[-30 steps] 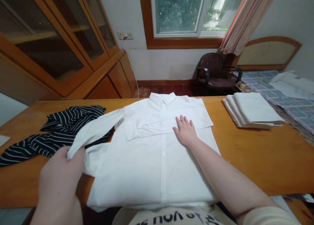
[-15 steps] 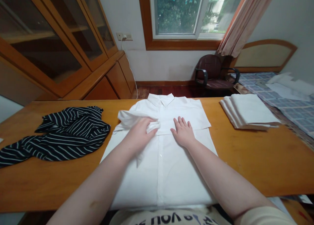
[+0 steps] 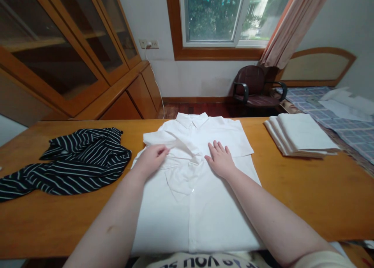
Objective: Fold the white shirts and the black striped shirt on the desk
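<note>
On smooth, orange-brown wooden table [image 3: 304, 201], across the frame's lower half: crisp white button-front shirt [image 3: 166, 225] at centre, body spread flat, neck end toward top of frame. Judged partly done: right of centre, flat-lying white cloth layer [image 3: 235, 137], apparently one sleeve, turned inward across the chest. Judged outstanding: smoothing of rumpled white sleeve [image 3: 184, 178], bunched in soft creases over the middle. At left of frame: limp, loosely heaped black garment with white stripes [image 3: 96, 166]. At right of frame: squared stack of thick, off-white folded cloths [image 3: 304, 133]. Hands apart. Right hand [image 3: 220, 162]: palm down, fingers spread on the shirt. Left hand [image 3: 152, 158]: fingers curled beside the rumpled sleeve; grip on cloth not determinable. At shirt top: stiff, pointed collar [image 3: 184, 120].
</note>
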Demonstrator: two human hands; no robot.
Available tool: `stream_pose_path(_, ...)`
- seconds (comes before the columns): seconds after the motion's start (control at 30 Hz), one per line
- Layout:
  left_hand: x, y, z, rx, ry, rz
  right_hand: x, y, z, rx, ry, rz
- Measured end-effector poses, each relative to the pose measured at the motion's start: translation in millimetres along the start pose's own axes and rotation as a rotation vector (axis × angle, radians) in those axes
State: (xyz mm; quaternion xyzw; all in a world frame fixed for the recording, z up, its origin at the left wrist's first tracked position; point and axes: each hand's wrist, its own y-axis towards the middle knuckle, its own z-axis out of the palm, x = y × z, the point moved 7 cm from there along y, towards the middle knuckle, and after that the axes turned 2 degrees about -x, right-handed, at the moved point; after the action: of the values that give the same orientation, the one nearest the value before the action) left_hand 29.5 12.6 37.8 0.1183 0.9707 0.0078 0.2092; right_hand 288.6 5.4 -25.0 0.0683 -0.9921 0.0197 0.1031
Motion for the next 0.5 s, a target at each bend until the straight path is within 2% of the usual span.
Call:
stream_pose_path(0.1, 40.0, -1.5, -33.8, -0.261, 0.218, -0.251, -2.5, 2.1, -6.4, -0.062, 0.099, -0.001)
stream_pose_path(0.17, 54.8, 0.9, -34.5, -0.303, 0.228, -0.250, -1.8, 1.7, -15.5, -0.156, 0.208, -0.032)
stream_pose_path(0.23, 61.0, 6.3, -22.9, -0.268, 0.162, -0.163, 1.9, -1.8, -26.3, -0.254, 0.320, -0.096)
stream_pose_path(0.3, 63.1, 11.2, -5.8, -0.176, 0.116, -0.097, 6.3, -6.8, -33.1, -0.282, 0.413, -0.138)
stream_pose_path(0.4, 63.7, 14.8, 18.8, 0.022, 0.156, -0.070, 14.0, -11.9, -29.7, -0.136, 0.495, -0.141)
stream_pose_path(0.5, 62.5, 15.0, 26.2, 0.102, 0.213, -0.054, 22.2, -15.5, -24.4, 0.001, 0.494, -0.146)
